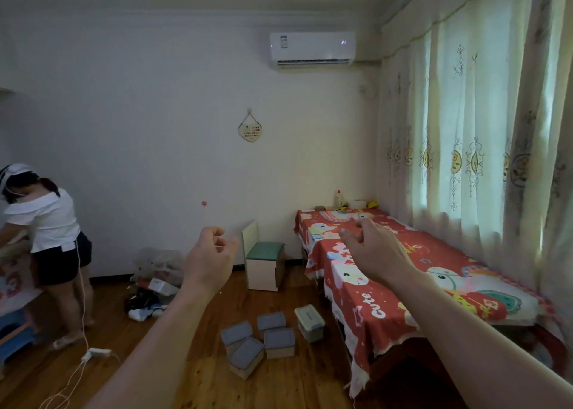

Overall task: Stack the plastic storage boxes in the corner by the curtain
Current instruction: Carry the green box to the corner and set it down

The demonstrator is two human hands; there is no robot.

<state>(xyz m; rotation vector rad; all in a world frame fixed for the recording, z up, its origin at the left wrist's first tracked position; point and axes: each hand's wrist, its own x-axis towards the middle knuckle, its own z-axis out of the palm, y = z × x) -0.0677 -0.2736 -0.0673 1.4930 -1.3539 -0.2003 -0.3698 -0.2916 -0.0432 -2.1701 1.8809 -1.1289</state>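
Observation:
Several small plastic storage boxes lie loose on the wooden floor: grey-lidded ones (247, 355), (271, 321), (279, 342) in a cluster and a pale green one (309, 321) to their right, close to the table. The sheer curtain (465, 135) hangs along the right wall. Both my arms reach forward, well above the boxes. My left hand (208, 261) is loosely curled and holds nothing. My right hand (373, 249) has its fingers spread, with nothing in it.
A long table with a red cartoon cloth (387, 284) runs along the curtain. A small white and green cabinet (264, 263) stands by the far wall. Bags (156, 280) are heaped left of it. A person (49, 241) bends at the left; a white cable (82, 356) crosses the floor.

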